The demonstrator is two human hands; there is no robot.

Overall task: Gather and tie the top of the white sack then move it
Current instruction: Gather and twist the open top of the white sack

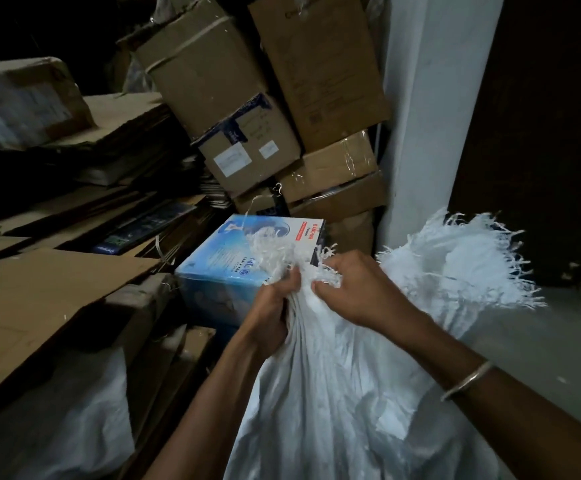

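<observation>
Head view, dim light.

The white sack (334, 393) stands directly in front of the person and fills the lower middle of the frame. Its neck is drawn up between the two hands.

- Left hand (271, 317): fingers curled round the bunched neck from the left side, gripping cloth.
- Right hand (358, 289): fingers curled into the frayed top just beside the left, knuckles up, also gripping cloth. A metal bangle (465, 381) sits on that forearm.
- A broad flap of the frayed edge (472, 265) spreads loose to the right, outside both grips.

Step in hand, as I judge it, is the gathering, only partly done. No knot shows. I see no cord either; a thin strand near the blue box may be string or just a loose thread, and it is too dark to tell.

The next move calls for drawing the loose flap into the bunch. One hand must then keep the neck pinched while the other twists or ties. The woven cloth looks slippery and the fringe may shed.

Surroundings:
- The blue box (219, 271) sits just behind the hands.
- Stacked cardboard boxes (212, 81) lean behind it.
- Flattened cardboard (39, 299) is piled to the left, with another white bag (74, 427) below it.
- A pale pillar (431, 116) stands to the right.

The space is tight. Ahead and left look blocked for moving the sack.
</observation>
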